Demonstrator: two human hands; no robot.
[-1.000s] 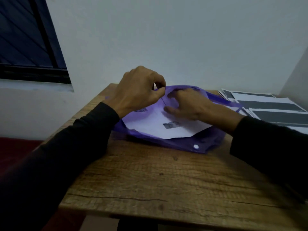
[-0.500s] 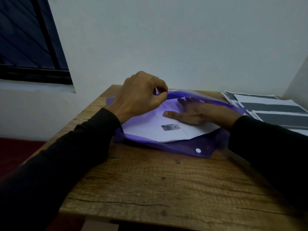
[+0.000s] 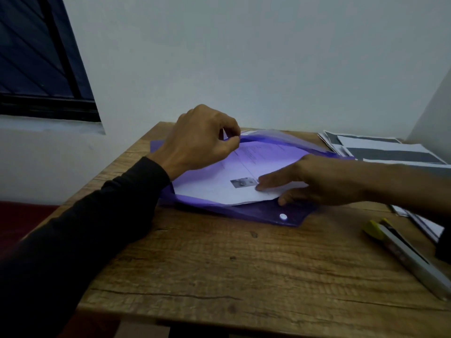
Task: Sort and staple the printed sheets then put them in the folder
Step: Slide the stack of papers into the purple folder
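A purple translucent folder (image 3: 246,212) with a white snap button lies on the wooden table (image 3: 244,276). My left hand (image 3: 202,140) pinches the folder's upper layer and holds it lifted. White printed sheets (image 3: 219,189) with a small photo lie partly inside the opening. My right hand (image 3: 314,181) holds the near right corner of the sheets, fingers on top and thumb underneath. A stapler (image 3: 402,254) with a yellow tip lies at the right on the table.
More printed sheets (image 3: 380,150) with dark bands lie spread at the table's far right, next to a white wall. A dark window (image 3: 36,57) is at the upper left. The table's near edge runs along the bottom.
My right hand has slid back toward me from inside the folder to the sheets' near right corner. The view has shifted, bringing the stapler into sight. My left hand keeps the flap raised.
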